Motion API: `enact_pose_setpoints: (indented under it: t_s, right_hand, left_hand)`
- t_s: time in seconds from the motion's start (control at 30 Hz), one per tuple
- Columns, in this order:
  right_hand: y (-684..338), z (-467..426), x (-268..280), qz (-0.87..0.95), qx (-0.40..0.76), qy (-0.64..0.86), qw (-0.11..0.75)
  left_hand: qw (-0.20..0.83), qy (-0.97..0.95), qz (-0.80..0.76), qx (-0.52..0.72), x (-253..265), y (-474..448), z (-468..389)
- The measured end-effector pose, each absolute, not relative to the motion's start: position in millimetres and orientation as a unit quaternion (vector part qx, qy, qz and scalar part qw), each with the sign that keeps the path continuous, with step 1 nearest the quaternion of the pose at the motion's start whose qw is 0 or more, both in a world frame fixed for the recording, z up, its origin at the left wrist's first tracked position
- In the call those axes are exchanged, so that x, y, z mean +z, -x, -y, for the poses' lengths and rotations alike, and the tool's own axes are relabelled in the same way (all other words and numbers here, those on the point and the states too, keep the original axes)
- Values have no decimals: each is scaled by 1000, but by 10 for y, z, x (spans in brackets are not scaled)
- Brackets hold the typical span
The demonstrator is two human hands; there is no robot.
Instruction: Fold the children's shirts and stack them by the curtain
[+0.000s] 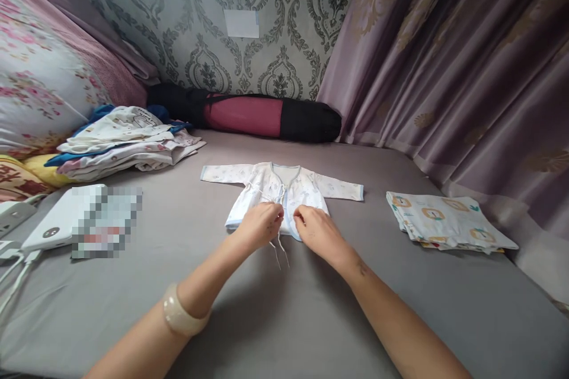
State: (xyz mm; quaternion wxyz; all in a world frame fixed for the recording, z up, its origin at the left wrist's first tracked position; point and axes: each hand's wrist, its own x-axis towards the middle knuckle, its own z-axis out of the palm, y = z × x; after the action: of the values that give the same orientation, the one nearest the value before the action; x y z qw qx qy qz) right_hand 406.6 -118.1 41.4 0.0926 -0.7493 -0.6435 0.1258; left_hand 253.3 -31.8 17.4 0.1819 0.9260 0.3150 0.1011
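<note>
A small white baby shirt [288, 180] with a faint print and light blue trim lies flat on the bed, its sleeves spread to both sides. Near its lower front, my left hand [262, 222] is closed in a pinch on the thin white tie strings [280, 251], whose loose ends hang below the fingers. Opposite it, my right hand [317, 231] is also pinched, with its fingertips at the blue-edged front of the shirt. The hands partly cover the hem. Higher on the chest, another white tie [283, 192] shows at the front opening.
To the right lies a folded cloth [444, 219] with an animal print. On the left are a pile of clothes [133, 136], a white power bank [64, 219] with cables and a blurred packet [109, 222]. A black and red bolster-shaped bag [244, 115] rests against the wall.
</note>
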Motion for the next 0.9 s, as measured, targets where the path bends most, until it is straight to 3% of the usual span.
enact_pose_setpoints:
  t_s: [0.23, 0.67, 0.9]
  right_hand:
    - [-3899, 1030, 157, 620, 135, 769, 84]
    - [-3907, 982, -1, 590, 78, 801, 68]
    - [-4014, 1015, 6, 607, 127, 780, 85]
  left_hand:
    - [144, -891, -425, 71, 23, -2706, 294]
    - [97, -877, -462, 86, -148, -2606, 354]
    - [113, -872, -465, 103, -112, -2589, 384]
